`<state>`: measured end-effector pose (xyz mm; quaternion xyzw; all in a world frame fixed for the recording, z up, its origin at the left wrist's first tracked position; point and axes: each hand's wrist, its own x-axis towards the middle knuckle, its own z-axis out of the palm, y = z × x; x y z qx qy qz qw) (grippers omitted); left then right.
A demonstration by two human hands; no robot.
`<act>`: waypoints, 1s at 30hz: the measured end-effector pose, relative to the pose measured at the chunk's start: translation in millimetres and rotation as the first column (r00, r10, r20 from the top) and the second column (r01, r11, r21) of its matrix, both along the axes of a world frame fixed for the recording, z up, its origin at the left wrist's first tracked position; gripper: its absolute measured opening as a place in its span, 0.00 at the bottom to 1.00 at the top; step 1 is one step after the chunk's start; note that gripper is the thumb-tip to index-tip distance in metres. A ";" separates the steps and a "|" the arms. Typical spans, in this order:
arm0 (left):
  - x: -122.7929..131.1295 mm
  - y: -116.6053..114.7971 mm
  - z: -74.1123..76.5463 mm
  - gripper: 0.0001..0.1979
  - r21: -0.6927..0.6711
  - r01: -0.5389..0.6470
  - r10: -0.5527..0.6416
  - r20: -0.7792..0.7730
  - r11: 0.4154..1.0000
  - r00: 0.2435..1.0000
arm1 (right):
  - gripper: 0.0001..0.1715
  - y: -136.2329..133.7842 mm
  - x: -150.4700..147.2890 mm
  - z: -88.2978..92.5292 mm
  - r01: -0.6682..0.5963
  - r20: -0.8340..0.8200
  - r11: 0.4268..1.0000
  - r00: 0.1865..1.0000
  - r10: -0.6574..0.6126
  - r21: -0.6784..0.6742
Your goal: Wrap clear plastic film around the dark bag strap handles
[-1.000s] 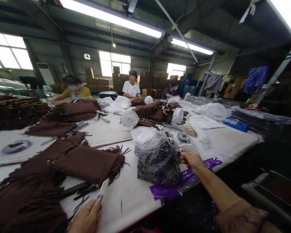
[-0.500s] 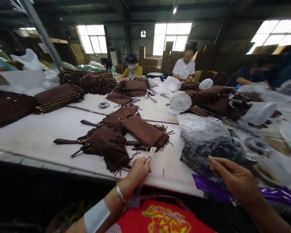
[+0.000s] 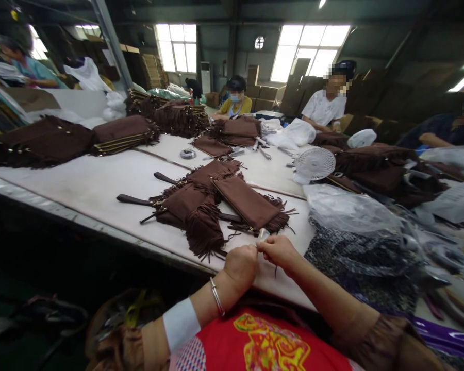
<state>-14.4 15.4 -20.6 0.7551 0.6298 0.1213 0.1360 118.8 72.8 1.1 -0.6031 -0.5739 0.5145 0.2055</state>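
Observation:
My left hand (image 3: 242, 267) is closed at the table's front edge, its fingertips meeting those of my right hand (image 3: 280, 252). Between them a small white tag-like piece (image 3: 263, 235) sticks up; its lower part is hidden by the fingers. My right hand pinches at the base of that piece. Just beyond lies a flat brown zipped pouch (image 3: 250, 202), resting on brown fringed bags (image 3: 189, 203) with dark straps. The pouch is near my hands, but I cannot tell whether they touch it.
Stacks of brown bags (image 3: 123, 135) stand at the left. A white round fan (image 3: 315, 164) and clear plastic bags (image 3: 348, 206) sit to the right. A grey roll (image 3: 187, 153) lies mid-table. Co-workers, including a person in yellow (image 3: 235, 104), work across the table.
My right hand has come left from beside the plastic bags to meet my left hand at the small white piece. The view has shifted to the left.

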 end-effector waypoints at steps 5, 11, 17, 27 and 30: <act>2.4 -5.5 7.4 0.17 0.027 -0.028 0.030 -0.057 0.999 0.998 | 0.16 1.8 3.8 -7.9 0.000 0.056 0.999 0.998 0.002 -0.036; -0.6 -5.3 5.1 0.16 0.117 0.013 -0.004 -0.081 0.993 0.997 | 0.10 -5.1 8.0 -6.0 -0.028 -0.030 0.997 0.999 0.027 -0.068; -2.4 -0.5 -4.8 0.12 0.143 -0.012 0.004 0.053 0.990 0.999 | 0.09 -16.0 9.2 -8.4 0.049 -0.100 0.997 0.994 -0.054 -0.056; 8.8 9.4 0.8 0.10 -0.520 -0.008 0.501 0.818 0.854 0.282 | 0.13 -18.5 6.4 -12.3 0.042 -0.461 0.950 0.867 -0.189 -0.310; 1.5 7.4 5.3 0.09 -0.599 0.133 0.583 0.800 0.790 0.141 | 0.14 -19.0 8.4 -13.2 0.061 -0.468 0.990 0.876 -0.114 -0.127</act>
